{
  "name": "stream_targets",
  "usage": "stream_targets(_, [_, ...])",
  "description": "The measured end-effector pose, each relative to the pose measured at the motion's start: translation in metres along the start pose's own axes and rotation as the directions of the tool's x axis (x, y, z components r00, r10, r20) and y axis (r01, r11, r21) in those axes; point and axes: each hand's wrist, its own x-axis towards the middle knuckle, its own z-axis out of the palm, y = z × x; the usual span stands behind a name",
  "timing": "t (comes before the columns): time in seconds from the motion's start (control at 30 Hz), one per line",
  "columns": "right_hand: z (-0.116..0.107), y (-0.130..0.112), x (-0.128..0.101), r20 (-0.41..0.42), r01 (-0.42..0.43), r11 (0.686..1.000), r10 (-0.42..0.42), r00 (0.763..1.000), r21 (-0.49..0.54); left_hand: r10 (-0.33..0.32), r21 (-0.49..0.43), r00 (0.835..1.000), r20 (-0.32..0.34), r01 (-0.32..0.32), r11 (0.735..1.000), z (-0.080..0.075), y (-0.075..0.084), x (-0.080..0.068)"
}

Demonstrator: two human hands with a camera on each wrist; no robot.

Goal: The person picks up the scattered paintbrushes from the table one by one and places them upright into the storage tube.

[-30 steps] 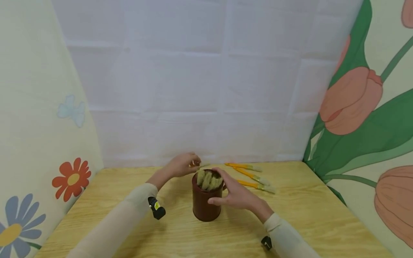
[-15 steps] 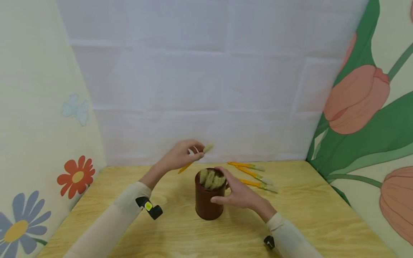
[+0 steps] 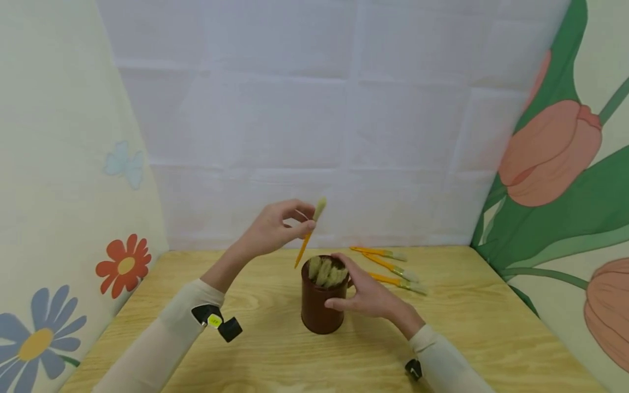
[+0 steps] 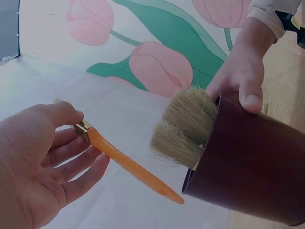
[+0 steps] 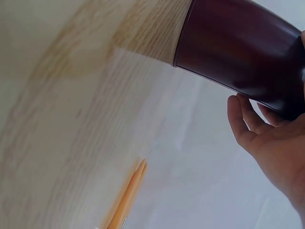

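Observation:
My left hand (image 3: 282, 226) pinches a paintbrush (image 3: 303, 248) near its metal collar, bristles up and orange handle slanting down. In the left wrist view the handle tip of that paintbrush (image 4: 136, 168) points toward the mouth of a dark brown mug (image 3: 321, 311). The mug stands upright on the table with several brushes inside, their pale bristles (image 3: 326, 272) showing at the rim. My right hand (image 3: 368, 297) grips the mug at its upper right side, thumb on the front and fingers behind. The mug's handle is mostly hidden by this hand.
Three more orange-handled paintbrushes (image 3: 390, 266) lie on the wooden table (image 3: 245, 338) to the right of the mug. A white cloth backdrop (image 3: 275, 125) rises behind the table, with flower-printed sheets (image 3: 550, 180) on both sides.
My left hand has lifted the paintbrush from behind the mug and turned it so the handle points down and the bristles up. My right hand keeps its grip on the mug.

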Motion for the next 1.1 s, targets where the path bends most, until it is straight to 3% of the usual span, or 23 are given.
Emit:
stream_targets(0.27, [0.000,0.001,0.000,-0.002,0.002,1.000,-0.002,1.000,0.002,-0.036,-0.151,0.999,0.002,0.036,0.988,0.002,0.007,-0.003])
stream_targets(0.43, [0.000,0.000,0.001,-0.005,0.016,1.000,-0.016,1.000,-0.001,-0.006,-0.201,1.000,0.003,0.007,0.979,0.008,0.007,-0.005])
stream_targets(0.63, [0.000,-0.002,0.000,-0.007,0.027,1.000,-0.027,1.000,0.005,0.006,-0.206,1.000,0.022,-0.001,0.979,0.018,0.001,-0.010])
stream_targets(0.9, [0.000,-0.003,-0.001,-0.008,0.016,1.000,-0.016,1.000,-0.013,-0.021,-0.145,0.997,0.070,0.031,0.989,0.033,-0.011,-0.023])
stream_targets(1.1, [0.000,-0.003,-0.002,-0.005,0.038,0.999,-0.038,0.999,-0.008,0.007,-0.127,0.993,0.116,0.008,0.992,0.039,-0.019,-0.029])
